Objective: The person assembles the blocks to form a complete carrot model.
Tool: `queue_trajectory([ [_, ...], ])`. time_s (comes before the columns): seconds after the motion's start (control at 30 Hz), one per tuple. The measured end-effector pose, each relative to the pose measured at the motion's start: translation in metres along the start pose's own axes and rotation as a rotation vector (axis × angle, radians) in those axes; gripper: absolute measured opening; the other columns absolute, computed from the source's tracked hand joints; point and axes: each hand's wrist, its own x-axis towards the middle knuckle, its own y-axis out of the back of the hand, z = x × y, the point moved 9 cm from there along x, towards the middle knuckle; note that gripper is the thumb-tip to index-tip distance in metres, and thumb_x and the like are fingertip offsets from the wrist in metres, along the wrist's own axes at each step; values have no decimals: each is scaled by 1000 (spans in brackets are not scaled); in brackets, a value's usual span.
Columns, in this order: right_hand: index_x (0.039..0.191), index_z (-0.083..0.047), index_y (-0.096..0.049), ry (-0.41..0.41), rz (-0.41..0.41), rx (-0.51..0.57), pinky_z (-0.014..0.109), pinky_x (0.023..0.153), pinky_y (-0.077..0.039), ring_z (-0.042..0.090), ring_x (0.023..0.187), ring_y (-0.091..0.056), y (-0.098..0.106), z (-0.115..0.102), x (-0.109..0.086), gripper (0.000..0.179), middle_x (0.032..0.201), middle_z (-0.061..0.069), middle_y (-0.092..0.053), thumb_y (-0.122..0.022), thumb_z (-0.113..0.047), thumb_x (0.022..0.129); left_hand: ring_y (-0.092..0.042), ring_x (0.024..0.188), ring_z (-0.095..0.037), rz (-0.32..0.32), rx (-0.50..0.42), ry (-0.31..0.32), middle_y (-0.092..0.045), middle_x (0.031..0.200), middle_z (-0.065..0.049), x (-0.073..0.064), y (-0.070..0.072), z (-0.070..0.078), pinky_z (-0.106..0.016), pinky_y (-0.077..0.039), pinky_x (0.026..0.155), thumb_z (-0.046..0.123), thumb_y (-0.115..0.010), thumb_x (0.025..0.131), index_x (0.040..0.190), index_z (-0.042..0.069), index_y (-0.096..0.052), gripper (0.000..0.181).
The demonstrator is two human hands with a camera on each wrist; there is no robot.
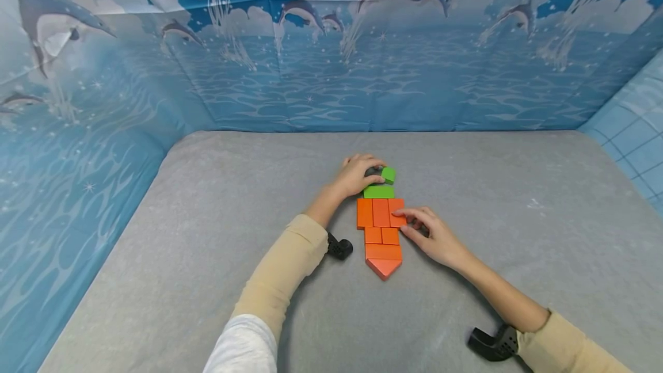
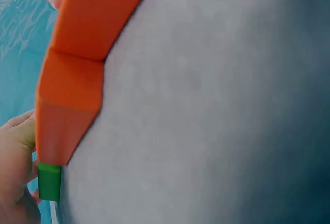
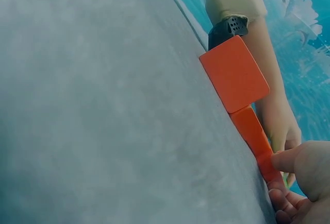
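Note:
In the head view, flat wooden blocks lie joined in a column. My left hand is at its far end, thumb and fingers pinching a small green block. Just nearer lies a longer green block. Below that, several upright orange blocks stand side by side. On the rightmost orange block, slightly askew, my right hand has its index fingertip on top and its thumb at the near corner. Smaller orange blocks, an orange bar and a reddish-orange triangle continue towards me.
A grey cloth surface surrounds the blocks. Blue dolphin-print curtains stand behind and at the left, with a tiled-pattern sheet at the right. Black wrist devices are strapped to both arms.

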Motion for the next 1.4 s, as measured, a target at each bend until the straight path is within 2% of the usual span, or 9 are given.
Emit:
queue_trajectory([
  [0.33, 113, -2, -60, 7, -6, -1, 26, 70, -42, 9, 79, -47, 0, -1, 0, 28, 94, 7, -54, -61, 2, 85, -41, 118, -18, -47, 24, -8, -50, 127, 2, 2, -6, 5, -43, -23, 101, 40, -55, 89, 128, 28, -54, 41],
  [0.5, 112, -3, -61, 21, 4, -8, 26, 69, -41, 9, 78, -46, 0, -1, 0, 29, 93, 6, -54, -62, 2, 84, -40, 119, -18, -67, 8, -26, -48, 130, 1, 1, -7, 5, -44, -21, 102, 38, -55, 90, 131, 26, -51, 43],
  [0.73, 112, -4, -61, 24, 7, -9, 26, 67, -41, 9, 77, -45, 0, 0, 0, 29, 93, 5, -54, -62, 2, 83, -39, 121, -20, -80, -4, -38, -48, 130, 0, 1, -6, 6, -44, -21, 103, 36, -54, 91, 129, 23, -54, 40],
  [1.4, 112, -5, -61, 13, 5, -5, 26, 68, -41, 9, 78, -45, 0, 1, -1, 29, 93, 5, -54, -62, 1, 84, -38, 123, -21, -96, -15, -77, -50, 126, 1, 2, -9, 11, -45, -20, 102, 34, -53, 91, 128, 25, -55, 38],
])
